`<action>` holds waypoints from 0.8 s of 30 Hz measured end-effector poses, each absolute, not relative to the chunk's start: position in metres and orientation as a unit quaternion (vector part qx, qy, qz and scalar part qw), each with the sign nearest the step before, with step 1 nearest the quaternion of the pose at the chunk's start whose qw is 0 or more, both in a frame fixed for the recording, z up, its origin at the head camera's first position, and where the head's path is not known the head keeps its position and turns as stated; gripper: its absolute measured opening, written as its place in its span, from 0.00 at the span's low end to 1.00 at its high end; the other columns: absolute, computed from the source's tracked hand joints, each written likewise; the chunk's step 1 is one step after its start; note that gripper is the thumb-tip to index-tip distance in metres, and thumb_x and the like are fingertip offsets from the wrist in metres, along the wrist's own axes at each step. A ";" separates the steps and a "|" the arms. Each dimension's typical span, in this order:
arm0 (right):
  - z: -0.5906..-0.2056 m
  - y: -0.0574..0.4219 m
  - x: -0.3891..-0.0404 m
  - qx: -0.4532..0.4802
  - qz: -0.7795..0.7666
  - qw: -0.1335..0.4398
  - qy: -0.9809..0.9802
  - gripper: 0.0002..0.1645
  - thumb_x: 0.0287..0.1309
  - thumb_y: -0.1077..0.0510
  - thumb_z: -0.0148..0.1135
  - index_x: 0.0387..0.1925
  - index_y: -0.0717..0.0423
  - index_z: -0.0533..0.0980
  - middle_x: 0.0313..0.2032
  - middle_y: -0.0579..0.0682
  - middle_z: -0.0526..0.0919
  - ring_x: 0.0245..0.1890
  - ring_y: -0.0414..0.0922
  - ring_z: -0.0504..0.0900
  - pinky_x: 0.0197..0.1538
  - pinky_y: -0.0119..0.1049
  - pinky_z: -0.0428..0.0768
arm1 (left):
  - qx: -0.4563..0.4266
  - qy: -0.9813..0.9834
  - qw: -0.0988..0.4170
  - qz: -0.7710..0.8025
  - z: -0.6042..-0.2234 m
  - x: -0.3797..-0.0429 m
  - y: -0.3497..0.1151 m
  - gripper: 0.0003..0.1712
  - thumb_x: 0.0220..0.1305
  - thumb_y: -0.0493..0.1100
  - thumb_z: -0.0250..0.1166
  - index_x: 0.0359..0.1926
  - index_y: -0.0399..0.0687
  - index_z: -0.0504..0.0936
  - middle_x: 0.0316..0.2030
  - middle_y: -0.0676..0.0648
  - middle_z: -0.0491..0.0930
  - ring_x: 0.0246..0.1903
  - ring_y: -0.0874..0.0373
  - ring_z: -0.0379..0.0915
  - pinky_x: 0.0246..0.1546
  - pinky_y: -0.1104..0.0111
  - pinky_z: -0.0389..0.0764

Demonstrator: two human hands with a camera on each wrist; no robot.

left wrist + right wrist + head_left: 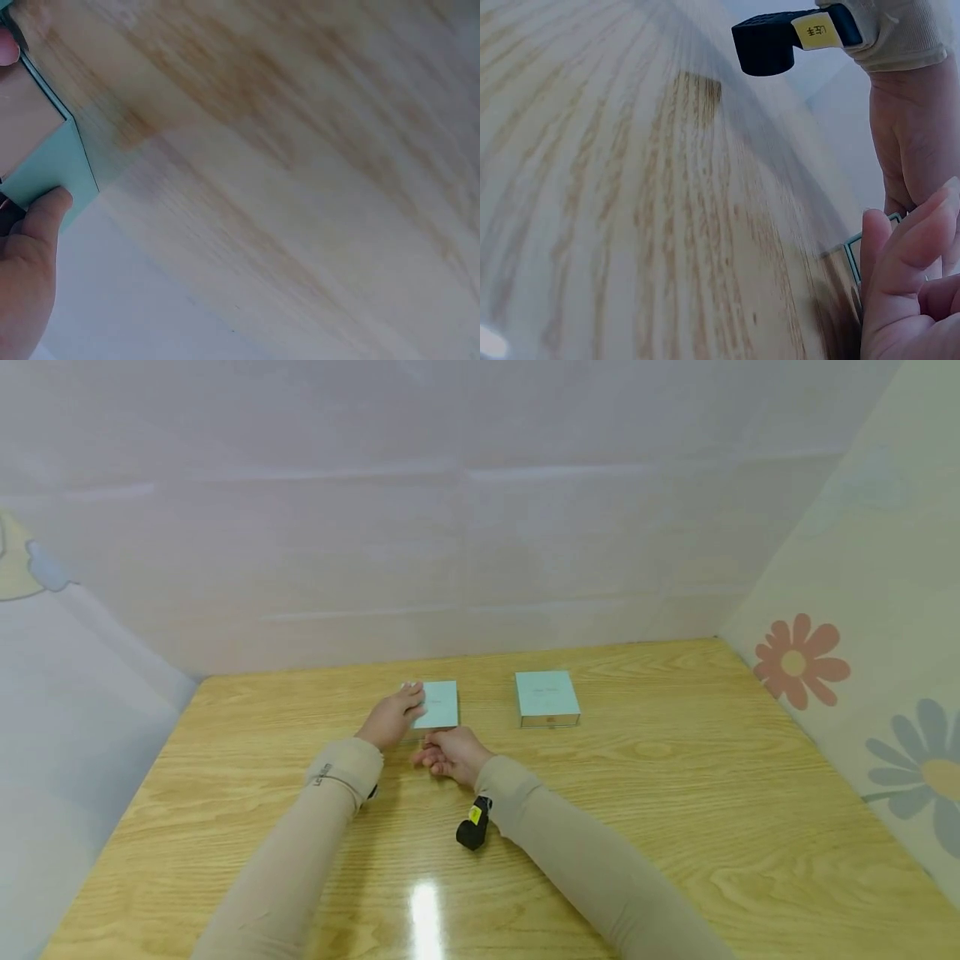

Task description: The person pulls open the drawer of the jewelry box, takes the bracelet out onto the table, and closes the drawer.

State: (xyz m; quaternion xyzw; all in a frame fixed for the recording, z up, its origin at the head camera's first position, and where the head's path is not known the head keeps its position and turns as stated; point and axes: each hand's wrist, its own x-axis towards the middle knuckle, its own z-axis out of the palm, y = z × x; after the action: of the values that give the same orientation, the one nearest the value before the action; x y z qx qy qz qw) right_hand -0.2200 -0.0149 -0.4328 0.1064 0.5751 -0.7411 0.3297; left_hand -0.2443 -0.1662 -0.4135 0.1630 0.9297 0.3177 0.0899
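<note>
Box (441, 703) touched by left fingers (412, 695); right fingers (435, 760) near.

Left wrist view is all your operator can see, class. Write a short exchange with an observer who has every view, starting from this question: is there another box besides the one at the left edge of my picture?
Observer: Yes, a second mint box stands to the right of the left box that the left hand touches, with a gap between them.
Operator: Is anything worn at the cuff of the right sleeve?
Observer: A black device with a yellow label.
Operator: What decorates the wall on the right?
Observer: A red flower, among others.
</note>
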 end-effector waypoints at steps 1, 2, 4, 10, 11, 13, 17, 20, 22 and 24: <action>-0.433 -0.015 -0.220 0.105 -0.741 0.329 0.576 0.11 0.75 0.63 0.44 0.43 0.67 0.71 0.22 0.54 0.83 0.11 0.33 0.72 0.13 0.20 0.72 | 0.164 0.930 0.089 0.318 -0.414 -0.244 -0.166 0.29 0.76 0.38 0.50 0.71 0.30 0.57 0.73 0.36 0.50 0.73 0.43 0.39 0.74 0.53 0.49; -0.433 -0.015 -0.220 0.104 -0.740 0.329 0.577 0.11 0.75 0.63 0.44 0.44 0.68 0.71 0.22 0.53 0.83 0.11 0.33 0.72 0.13 0.20 0.72 | 0.164 0.930 0.089 0.318 -0.414 -0.245 -0.166 0.29 0.76 0.39 0.51 0.71 0.30 0.57 0.73 0.36 0.50 0.73 0.43 0.39 0.74 0.53 0.49; -0.434 -0.016 -0.220 0.103 -0.740 0.330 0.577 0.12 0.75 0.63 0.44 0.45 0.68 0.71 0.22 0.53 0.83 0.11 0.33 0.72 0.13 0.20 0.72 | 0.162 0.929 0.090 0.320 -0.415 -0.245 -0.166 0.29 0.76 0.39 0.51 0.72 0.31 0.57 0.73 0.37 0.50 0.73 0.44 0.39 0.74 0.54 0.49; -0.434 -0.016 -0.220 0.097 -0.740 0.330 0.577 0.12 0.76 0.63 0.42 0.45 0.68 0.71 0.22 0.53 0.83 0.12 0.33 0.72 0.13 0.20 0.73 | 0.154 0.928 0.092 0.326 -0.418 -0.249 -0.166 0.29 0.76 0.39 0.51 0.72 0.32 0.57 0.73 0.37 0.50 0.73 0.45 0.39 0.74 0.54 0.48; -0.434 -0.017 -0.220 0.098 -0.740 0.331 0.577 0.12 0.76 0.63 0.42 0.45 0.68 0.71 0.22 0.53 0.83 0.12 0.33 0.72 0.13 0.21 0.73 | 0.154 0.928 0.091 0.326 -0.419 -0.249 -0.166 0.29 0.76 0.39 0.51 0.72 0.32 0.57 0.73 0.37 0.51 0.73 0.45 0.39 0.74 0.54 0.48; -0.435 -0.017 -0.220 0.101 -0.738 0.329 0.581 0.13 0.76 0.62 0.42 0.44 0.68 0.71 0.22 0.53 0.82 0.12 0.33 0.73 0.13 0.21 0.74 | 0.155 0.928 0.088 0.326 -0.420 -0.250 -0.166 0.29 0.76 0.39 0.51 0.71 0.32 0.58 0.73 0.37 0.51 0.73 0.45 0.40 0.74 0.54 0.48; -0.438 -0.019 -0.219 0.104 -0.733 0.316 0.593 0.14 0.75 0.62 0.43 0.44 0.69 0.73 0.21 0.52 0.81 0.13 0.34 0.74 0.14 0.22 0.75 | 0.152 0.927 0.090 0.330 -0.419 -0.249 -0.165 0.29 0.76 0.39 0.51 0.71 0.33 0.57 0.73 0.37 0.51 0.73 0.45 0.39 0.74 0.54 0.49; -0.440 -0.020 -0.219 0.104 -0.733 0.307 0.598 0.14 0.74 0.63 0.44 0.44 0.70 0.74 0.21 0.52 0.80 0.13 0.35 0.74 0.15 0.22 0.76 | 0.150 0.927 0.093 0.331 -0.418 -0.248 -0.164 0.29 0.76 0.39 0.51 0.72 0.32 0.57 0.73 0.36 0.50 0.73 0.44 0.39 0.74 0.54 0.49; -0.441 -0.021 -0.219 0.104 -0.733 0.304 0.599 0.14 0.73 0.64 0.44 0.44 0.70 0.74 0.20 0.51 0.80 0.13 0.35 0.74 0.15 0.22 0.76 | 0.151 0.927 0.093 0.330 -0.417 -0.248 -0.164 0.29 0.76 0.39 0.50 0.72 0.32 0.57 0.73 0.36 0.50 0.73 0.44 0.39 0.74 0.54 0.49; -0.442 -0.022 -0.218 0.105 -0.733 0.303 0.599 0.13 0.73 0.64 0.45 0.43 0.70 0.74 0.20 0.51 0.80 0.13 0.35 0.74 0.15 0.22 0.76 | 0.152 0.927 0.091 0.331 -0.417 -0.248 -0.164 0.29 0.76 0.38 0.50 0.71 0.32 0.57 0.73 0.36 0.50 0.73 0.44 0.39 0.74 0.54 0.49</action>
State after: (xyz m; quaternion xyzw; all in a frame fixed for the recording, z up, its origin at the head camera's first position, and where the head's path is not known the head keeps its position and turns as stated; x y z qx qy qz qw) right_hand -0.2181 -0.0217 -0.4416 0.1055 0.5994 -0.7333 0.3032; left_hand -0.2477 -0.1640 -0.4175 0.1517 0.9268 0.3312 0.0912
